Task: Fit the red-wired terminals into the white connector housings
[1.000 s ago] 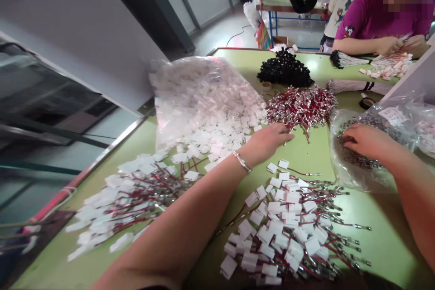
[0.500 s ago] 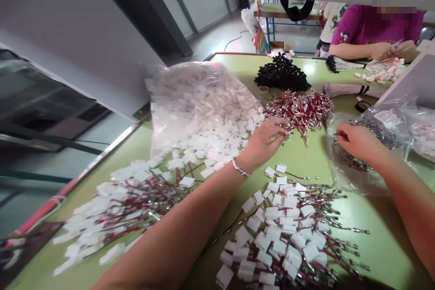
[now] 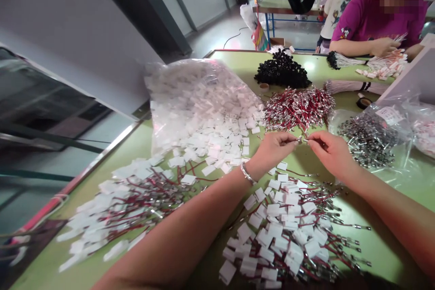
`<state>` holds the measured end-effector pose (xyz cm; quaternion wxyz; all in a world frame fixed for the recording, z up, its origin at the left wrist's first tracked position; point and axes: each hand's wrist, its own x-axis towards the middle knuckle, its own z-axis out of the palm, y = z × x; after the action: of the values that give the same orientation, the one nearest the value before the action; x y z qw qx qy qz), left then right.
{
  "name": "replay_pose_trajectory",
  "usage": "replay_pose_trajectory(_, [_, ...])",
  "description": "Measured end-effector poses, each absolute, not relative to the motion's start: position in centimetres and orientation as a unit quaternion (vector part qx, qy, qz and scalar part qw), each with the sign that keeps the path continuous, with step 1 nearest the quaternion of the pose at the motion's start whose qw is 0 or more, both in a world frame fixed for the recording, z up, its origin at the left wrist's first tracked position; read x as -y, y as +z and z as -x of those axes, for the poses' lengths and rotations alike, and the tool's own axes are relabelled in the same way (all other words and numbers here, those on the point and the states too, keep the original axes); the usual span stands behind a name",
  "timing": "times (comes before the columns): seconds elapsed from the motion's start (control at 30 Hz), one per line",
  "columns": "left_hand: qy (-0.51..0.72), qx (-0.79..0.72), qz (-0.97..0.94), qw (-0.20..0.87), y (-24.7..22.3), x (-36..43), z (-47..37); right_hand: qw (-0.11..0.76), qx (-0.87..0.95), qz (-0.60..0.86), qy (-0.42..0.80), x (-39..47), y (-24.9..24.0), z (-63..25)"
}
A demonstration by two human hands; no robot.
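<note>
My left hand (image 3: 279, 148) pinches a small metal-ended piece just in front of the pile of red wires (image 3: 299, 108). Facing it, my right hand (image 3: 328, 149) is closed on a small metal part, and the fingertips of both hands nearly meet. Below them lies a heap of white connectors on red wires (image 3: 283, 224). Another such heap (image 3: 125, 204) is at the left. A clear bag of white connectors (image 3: 204, 104) spills out beside my left hand. The bag of metal parts (image 3: 369, 142) lies right of my right hand.
Behind the red wires sit a black pile (image 3: 282, 71) and a small tape roll (image 3: 264, 87). Bundled white wires (image 3: 356, 87) and black tape (image 3: 364, 102) lie at the right. Across the table, a person in a purple shirt (image 3: 370, 22) handles wires. A white panel stands at the right edge.
My right hand has left the bag of metal parts and moved left to meet my left hand. My left hand has shifted slightly right and down, away from the red wire pile.
</note>
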<state>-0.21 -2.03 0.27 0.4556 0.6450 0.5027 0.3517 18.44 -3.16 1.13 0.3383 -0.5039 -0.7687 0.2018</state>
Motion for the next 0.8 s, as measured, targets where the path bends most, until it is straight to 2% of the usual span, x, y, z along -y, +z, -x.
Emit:
replay_pose_trajectory(0.27, [0.337, -0.483, -0.585, 0.558, 0.8, 2.5, 0.1, 0.37, 0.745, 0.499, 0.243, 3.4, 1.1, -18.5])
replay_pose_trajectory(0.43, [0.346, -0.494, -0.579, 0.549, 0.5, 2.5, 0.2, 0.327, 0.811, 0.454, 0.172, 3.2, 1.0, -18.9])
replay_pose_trajectory(0.53, [0.344, -0.507, -0.62, 0.49, 0.3, 2.5, 0.3, 0.287, 0.825, 0.454, 0.174, 3.1, 1.3, -18.9])
replay_pose_trajectory(0.7, [0.338, -0.453, -0.771, 0.293, -0.1, 2.8, 0.6, 0.262, 0.765, 0.507, 0.298, 3.5, 1.7, -18.5])
replay_pose_trajectory(0.8, [0.308, -0.403, -0.826, 0.249, -0.5, 2.9, 0.7, 0.24, 0.741, 0.522, 0.347, 3.8, 1.7, -18.2])
